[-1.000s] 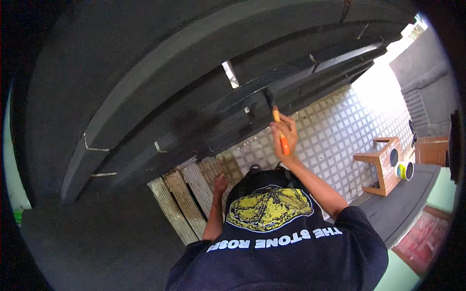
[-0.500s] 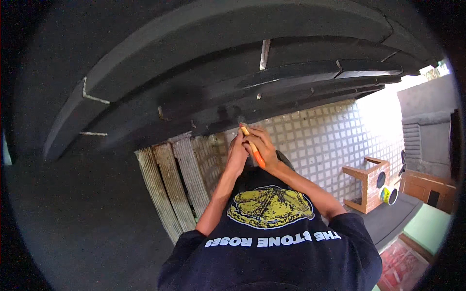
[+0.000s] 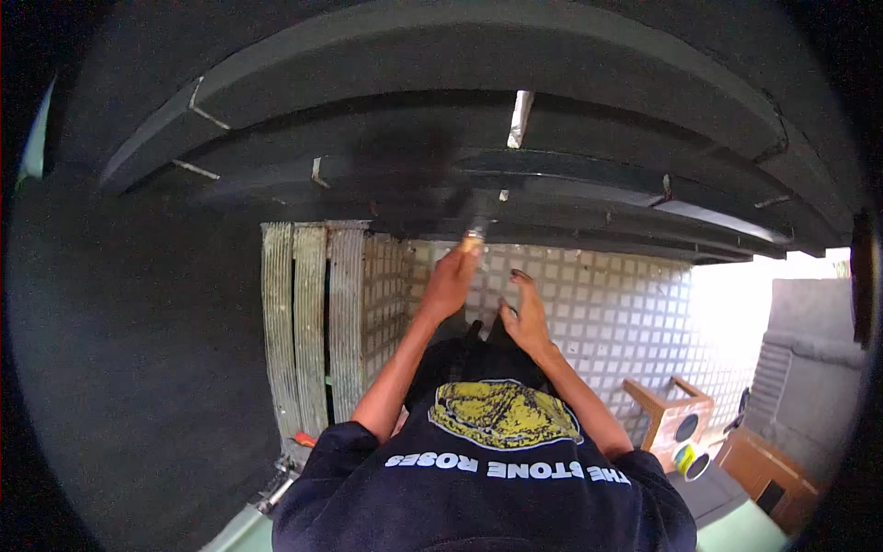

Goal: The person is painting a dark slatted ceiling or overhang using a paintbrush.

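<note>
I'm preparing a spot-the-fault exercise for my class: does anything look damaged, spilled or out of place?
Pale patches break up the dark ledges beyond the brush in the left hand, looking odd against the surrounding dark surface. Whether chipped or bare, I can't tell. No spill stands out.

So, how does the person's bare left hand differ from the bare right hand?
The bare left hand is closed around an orange-handled paintbrush; the bare right hand looks empty. The left hand's fingers are curled in, while the right hand's are spread. Both show against the pale, square-patterned floor.
</note>
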The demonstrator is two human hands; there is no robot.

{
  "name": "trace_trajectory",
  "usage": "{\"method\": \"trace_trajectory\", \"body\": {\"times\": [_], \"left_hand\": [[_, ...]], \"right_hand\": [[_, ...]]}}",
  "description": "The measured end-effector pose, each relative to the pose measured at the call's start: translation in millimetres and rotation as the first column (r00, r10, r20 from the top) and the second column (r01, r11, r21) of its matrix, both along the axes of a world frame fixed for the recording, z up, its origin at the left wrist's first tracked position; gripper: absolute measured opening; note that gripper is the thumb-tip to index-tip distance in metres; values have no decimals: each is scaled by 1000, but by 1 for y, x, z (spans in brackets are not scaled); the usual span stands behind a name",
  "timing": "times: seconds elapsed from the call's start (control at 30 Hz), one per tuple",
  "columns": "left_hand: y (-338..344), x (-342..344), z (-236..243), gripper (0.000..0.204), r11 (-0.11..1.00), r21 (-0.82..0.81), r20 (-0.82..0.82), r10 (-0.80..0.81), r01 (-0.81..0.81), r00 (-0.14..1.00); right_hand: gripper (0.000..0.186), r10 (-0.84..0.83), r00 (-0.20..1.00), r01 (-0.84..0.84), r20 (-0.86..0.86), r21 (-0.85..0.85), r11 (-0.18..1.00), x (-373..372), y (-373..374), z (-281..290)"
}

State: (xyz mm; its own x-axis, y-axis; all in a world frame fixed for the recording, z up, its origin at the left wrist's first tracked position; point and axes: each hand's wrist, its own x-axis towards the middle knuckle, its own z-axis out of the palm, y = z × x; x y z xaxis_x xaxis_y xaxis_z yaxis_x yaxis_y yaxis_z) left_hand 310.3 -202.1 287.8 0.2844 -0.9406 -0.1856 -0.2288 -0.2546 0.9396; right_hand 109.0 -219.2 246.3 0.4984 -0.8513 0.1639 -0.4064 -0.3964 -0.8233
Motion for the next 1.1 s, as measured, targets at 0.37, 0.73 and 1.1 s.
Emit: {"method": "trace_trajectory", "body": {"times": [0.37, 0.73, 1.1], "left_hand": [[23, 130, -11, 46, 927, -99, 525, 358, -362, 772], [-16, 36, -4, 24, 824, -228, 318, 566, -518, 761], [43, 140, 17, 31, 881, -64, 493, 436, -469, 753]], "right_hand": [[57, -33, 968, 103, -247, 277, 955, -142, -2, -115], [58, -132, 848, 300, -513, 261, 917, -174, 51, -189], [51, 12, 854, 215, -520, 375, 902, -168, 65, -193]]}}
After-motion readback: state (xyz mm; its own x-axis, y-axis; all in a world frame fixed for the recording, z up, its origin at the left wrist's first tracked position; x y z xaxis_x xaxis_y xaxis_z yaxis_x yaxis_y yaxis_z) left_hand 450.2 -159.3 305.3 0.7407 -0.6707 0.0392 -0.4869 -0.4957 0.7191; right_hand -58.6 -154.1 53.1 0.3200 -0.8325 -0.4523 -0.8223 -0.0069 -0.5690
